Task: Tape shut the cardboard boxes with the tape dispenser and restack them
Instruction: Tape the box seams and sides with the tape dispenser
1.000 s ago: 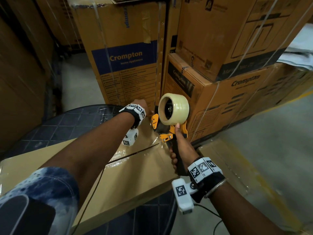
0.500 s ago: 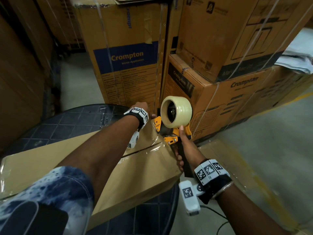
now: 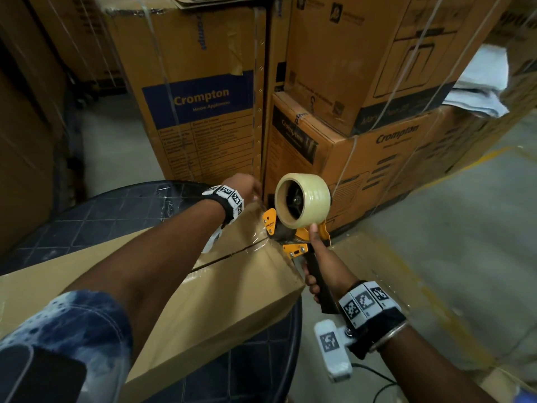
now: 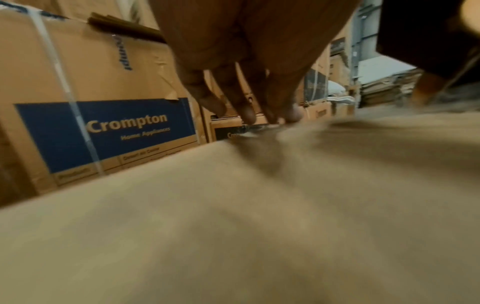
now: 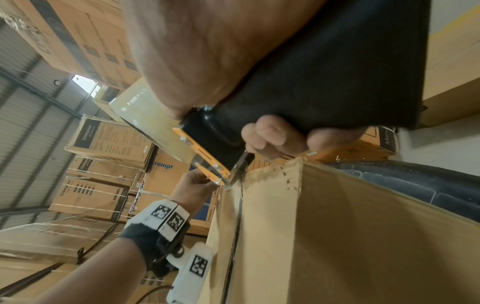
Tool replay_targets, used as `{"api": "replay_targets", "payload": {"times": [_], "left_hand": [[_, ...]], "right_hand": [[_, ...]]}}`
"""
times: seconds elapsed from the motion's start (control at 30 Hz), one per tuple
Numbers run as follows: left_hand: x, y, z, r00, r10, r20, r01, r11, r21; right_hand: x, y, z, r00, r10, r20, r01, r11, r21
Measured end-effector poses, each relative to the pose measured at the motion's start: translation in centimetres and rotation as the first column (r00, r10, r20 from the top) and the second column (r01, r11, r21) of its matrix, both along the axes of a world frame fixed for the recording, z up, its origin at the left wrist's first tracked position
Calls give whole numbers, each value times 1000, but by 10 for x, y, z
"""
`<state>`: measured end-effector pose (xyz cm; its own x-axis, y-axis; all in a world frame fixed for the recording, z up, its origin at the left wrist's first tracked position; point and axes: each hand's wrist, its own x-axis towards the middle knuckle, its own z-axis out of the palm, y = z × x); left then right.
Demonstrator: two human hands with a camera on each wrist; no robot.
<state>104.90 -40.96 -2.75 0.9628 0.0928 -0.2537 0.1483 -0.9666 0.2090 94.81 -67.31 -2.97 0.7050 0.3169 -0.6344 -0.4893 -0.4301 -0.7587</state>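
Plain brown cardboard box [image 3: 180,289] lies flat on a dark tiled round worktop [image 3: 116,210], its far right corner overhanging the worktop's right edge; centre seam runs away from the person toward that far end. Head view: right hand [image 3: 322,266] is wrapped round the black handle of the yellow tape dispenser [image 3: 296,225], nose down on the seam at the box's far edge, so right is the working side. Left hand [image 3: 244,187] sits just beside it on the far edge, over clear tape. Left wrist view: fingers [image 4: 246,111] straight, tips pressing the box top, holding nothing. Right wrist view: dispenser blade meets the seam [image 5: 237,226] at the box's top corner; the seam drops down the end face. My read: the next pull follows the seam's long axis. Room: printed cartons [image 3: 200,112] stacked close behind, concrete floor [image 3: 465,228] to the right.
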Motion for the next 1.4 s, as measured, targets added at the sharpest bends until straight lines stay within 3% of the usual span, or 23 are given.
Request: {"api": "replay_targets", "payload": {"times": [0.13, 0.27, 0.67, 1.0, 1.17, 1.3, 1.4], "left_hand": [[-13, 3, -3, 982, -174, -70, 174, 985, 4], [-21, 7, -5, 971, -234, -40, 232, 972, -47], [-19, 5, -11, 988, -153, -31, 154, 987, 37], [-21, -7, -8, 967, -237, -97, 249, 959, 138], [-40, -27, -1, 901, -429, -70, 432, 901, 37], [-50, -23, -14, 893, -451, -6, 449, 891, -71], [-52, -17, -18, 896, -443, 30, 444, 894, -62]], "right_hand": [[-2, 1, 0, 1000, 2, 6, -2, 1000, -3], [-2, 2, 2, 1000, -2, -16, 2, 1000, -2], [-5, 2, 7, 1000, -8, 7, 8, 1000, -9], [-42, -36, 2, 992, -93, -88, 93, 996, -14], [-47, -32, 6, 989, -126, -78, 124, 992, -33], [-49, -32, 6, 988, -137, -77, 135, 990, -32], [-49, -28, 5, 991, -115, -71, 113, 993, -32]]}}
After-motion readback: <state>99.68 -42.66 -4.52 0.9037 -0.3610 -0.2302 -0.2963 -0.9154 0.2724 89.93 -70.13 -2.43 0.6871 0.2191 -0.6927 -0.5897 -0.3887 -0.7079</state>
